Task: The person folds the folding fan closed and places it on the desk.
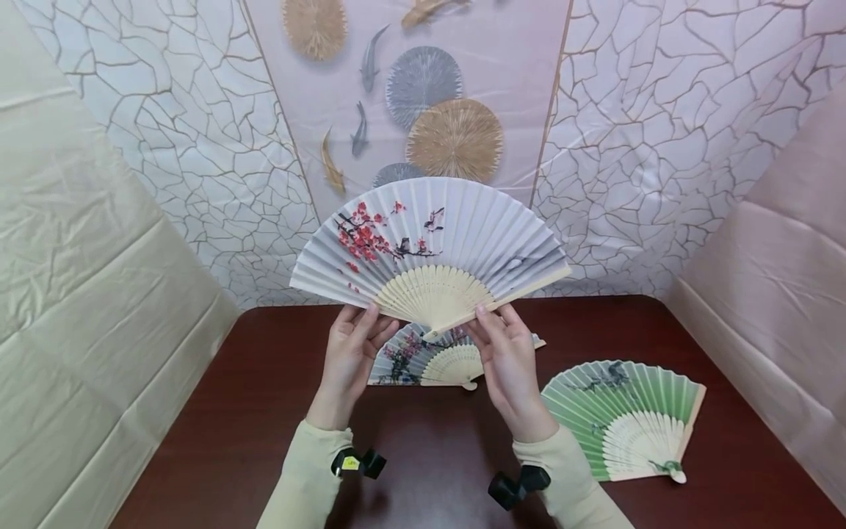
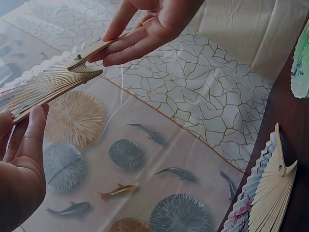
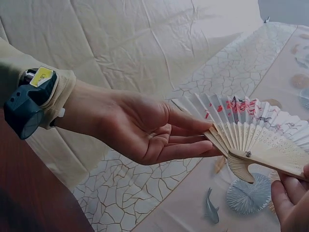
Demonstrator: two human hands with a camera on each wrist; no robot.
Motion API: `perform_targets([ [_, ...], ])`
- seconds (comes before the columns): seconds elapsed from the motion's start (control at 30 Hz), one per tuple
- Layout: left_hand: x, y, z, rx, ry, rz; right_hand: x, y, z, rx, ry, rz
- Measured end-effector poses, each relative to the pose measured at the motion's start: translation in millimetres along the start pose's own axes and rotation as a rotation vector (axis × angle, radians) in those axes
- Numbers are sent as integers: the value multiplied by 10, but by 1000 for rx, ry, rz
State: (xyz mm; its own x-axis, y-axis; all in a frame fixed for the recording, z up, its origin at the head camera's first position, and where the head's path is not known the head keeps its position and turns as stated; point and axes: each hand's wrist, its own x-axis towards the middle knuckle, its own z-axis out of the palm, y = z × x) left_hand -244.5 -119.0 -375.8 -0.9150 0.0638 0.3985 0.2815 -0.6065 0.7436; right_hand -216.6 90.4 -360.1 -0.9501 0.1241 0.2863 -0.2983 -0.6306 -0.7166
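Observation:
Spread wide in the head view is a white folding fan with red blossoms, small birds and pale wooden ribs. My left hand pinches its left edge between thumb and fingers. On the opposite side, my right hand pinches the outer wooden guard. The fan is raised above the table, its pivot pointing down between both hands. Behind the hands, a grey folding fan with pink blossoms lies partly hidden. Close by my right forearm lies an open green folding fan with a dark printed design.
The dark red-brown table has rounded far corners. A patterned cloth with crack lines, fish and round motifs hangs behind it. Cream fabric stands along the left side, and pinkish fabric along the right.

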Motion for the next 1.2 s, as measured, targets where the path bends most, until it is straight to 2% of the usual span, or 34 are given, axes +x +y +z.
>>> perform_targets([
  [0.23,-9,9,5,-75,-44,6,-1,10,-8,9,-9,-5],
  [0.43,-154,-26,-43,-132,-31,-16,-91,70,-53,-14,-10,37],
  [0.53,-185,-42,-50,-154,-40,0,-123,101,-49,-19,-3,26],
  [0.7,-146,-33,-43,-159,-41,53,-116,118,7,-18,7,-2],
  [0.97,-23,21,16,-154,-77,56,-58,60,45,-16,36,-40],
  [1.2,-34,46,6,-194,-122,86,-68,51,44,-3,34,-29],
])
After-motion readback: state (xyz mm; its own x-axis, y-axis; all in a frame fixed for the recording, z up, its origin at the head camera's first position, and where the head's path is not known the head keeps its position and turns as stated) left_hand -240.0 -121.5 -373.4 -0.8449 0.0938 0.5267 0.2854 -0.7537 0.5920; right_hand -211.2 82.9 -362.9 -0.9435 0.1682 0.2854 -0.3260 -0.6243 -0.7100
